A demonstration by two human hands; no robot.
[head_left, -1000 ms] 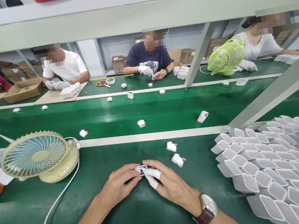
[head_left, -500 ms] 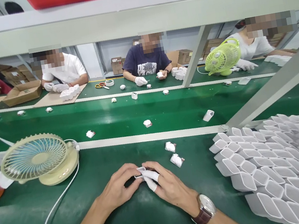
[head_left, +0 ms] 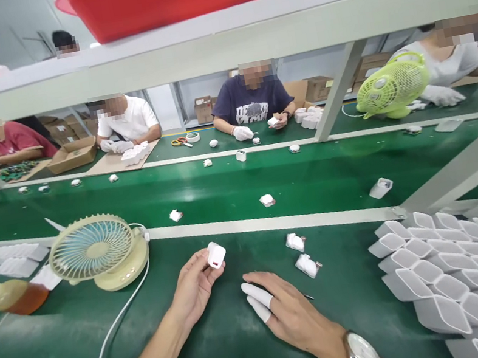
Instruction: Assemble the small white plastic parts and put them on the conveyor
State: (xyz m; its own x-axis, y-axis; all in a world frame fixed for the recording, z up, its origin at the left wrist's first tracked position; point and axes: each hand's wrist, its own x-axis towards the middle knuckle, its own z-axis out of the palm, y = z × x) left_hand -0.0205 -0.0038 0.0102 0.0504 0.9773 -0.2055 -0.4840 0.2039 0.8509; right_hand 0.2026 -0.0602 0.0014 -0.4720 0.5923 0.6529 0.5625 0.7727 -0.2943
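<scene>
My left hand (head_left: pixel 198 282) pinches a small white plastic housing (head_left: pixel 216 255) with rounded corners and a little dark red slot on its face. It is held tilted just above the green bench. My right hand (head_left: pixel 284 307), with white finger cots on two fingers and a watch on the wrist, is apart from it, fingers stretched out and nothing visible in them. Beyond the right hand lie two white parts with small boards (head_left: pixel 308 265). The thin dark tip of some object (head_left: pixel 308 297) shows beside that hand, the rest hidden.
Many white open-ended shells (head_left: pixel 467 268) stand packed at the right. A cream fan (head_left: pixel 97 250) with its cord and an amber bottle (head_left: pixel 21 296) are at the left. Beyond the bench edge, a green conveyor (head_left: pixel 218 192) carries scattered white parts. Several co-workers sit opposite. A slanted post (head_left: pixel 462 158) rises at right.
My hands have parted: the left has lifted the white housing up and left and turned it, while the right has let go. The camera view has shifted left and tilted.
</scene>
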